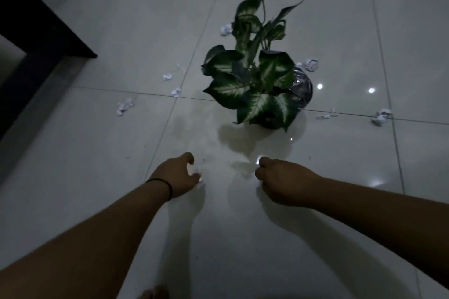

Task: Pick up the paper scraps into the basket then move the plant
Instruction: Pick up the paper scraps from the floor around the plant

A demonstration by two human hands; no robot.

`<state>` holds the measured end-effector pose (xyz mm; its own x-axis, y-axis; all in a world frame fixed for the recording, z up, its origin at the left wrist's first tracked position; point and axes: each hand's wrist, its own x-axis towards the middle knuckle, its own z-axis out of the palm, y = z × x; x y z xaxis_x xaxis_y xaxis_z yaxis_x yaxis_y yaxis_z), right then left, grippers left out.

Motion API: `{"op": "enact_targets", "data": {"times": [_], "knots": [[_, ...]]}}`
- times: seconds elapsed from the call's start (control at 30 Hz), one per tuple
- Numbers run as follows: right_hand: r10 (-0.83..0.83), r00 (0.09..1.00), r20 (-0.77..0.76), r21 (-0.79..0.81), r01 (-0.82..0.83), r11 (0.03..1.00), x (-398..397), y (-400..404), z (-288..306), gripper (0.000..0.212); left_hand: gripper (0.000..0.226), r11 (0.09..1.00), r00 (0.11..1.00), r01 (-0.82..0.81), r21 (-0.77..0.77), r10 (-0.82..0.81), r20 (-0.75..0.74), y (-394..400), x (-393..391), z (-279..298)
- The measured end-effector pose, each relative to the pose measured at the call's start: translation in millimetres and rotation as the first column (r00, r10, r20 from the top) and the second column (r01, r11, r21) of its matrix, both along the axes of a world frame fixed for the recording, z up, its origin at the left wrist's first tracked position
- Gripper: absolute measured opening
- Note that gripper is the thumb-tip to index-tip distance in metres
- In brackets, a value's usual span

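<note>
A potted plant (255,85) with green-and-white leaves stands on the pale tiled floor (97,153), its dark shiny pot (303,89) partly hidden by the foliage. Several crumpled paper scraps lie around it: one behind (226,29), one at its right (311,64), three to the left (167,76) (176,92) (125,105), and one far right (381,117). My left hand (181,174) and my right hand (279,179) hover over the floor in front of the plant, fingers loosely curled, holding nothing I can see. No basket is in view.
A dark piece of furniture (36,19) fills the upper left corner. A thin paper strip (328,115) lies right of the pot. Toes of a foot (155,292) show at the bottom edge. Ceiling lights reflect on the glossy tiles.
</note>
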<state>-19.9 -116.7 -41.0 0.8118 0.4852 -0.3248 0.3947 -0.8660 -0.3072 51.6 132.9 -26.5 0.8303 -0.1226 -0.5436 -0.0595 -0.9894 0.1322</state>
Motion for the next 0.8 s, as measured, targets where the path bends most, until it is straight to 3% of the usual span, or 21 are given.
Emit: {"op": "enact_targets", "data": {"times": [0.17,0.4,0.5,0.8], "knots": [[0.05,0.994,0.097,-0.002,-0.05,0.999,5,18,0,0.035,0.06,1.0,1.0,0.026,0.014,-0.026,-0.002,13,-2,-28],[0.013,0.996,0.089,-0.022,-0.011,1.0,9,10,2,0.04,0.025,0.994,0.993,0.107,0.015,-0.107,0.038,13,2,-44],[0.015,0.997,0.076,-0.046,-0.012,0.999,12,9,3,0.04,0.027,0.99,0.988,0.139,0.006,-0.139,0.061,10,4,-46],[0.018,0.999,-0.03,-0.097,-0.021,0.995,42,43,10,0.026,0.008,0.979,0.992,-0.035,-0.202,0.059,0.112,30,54,-3]]}}
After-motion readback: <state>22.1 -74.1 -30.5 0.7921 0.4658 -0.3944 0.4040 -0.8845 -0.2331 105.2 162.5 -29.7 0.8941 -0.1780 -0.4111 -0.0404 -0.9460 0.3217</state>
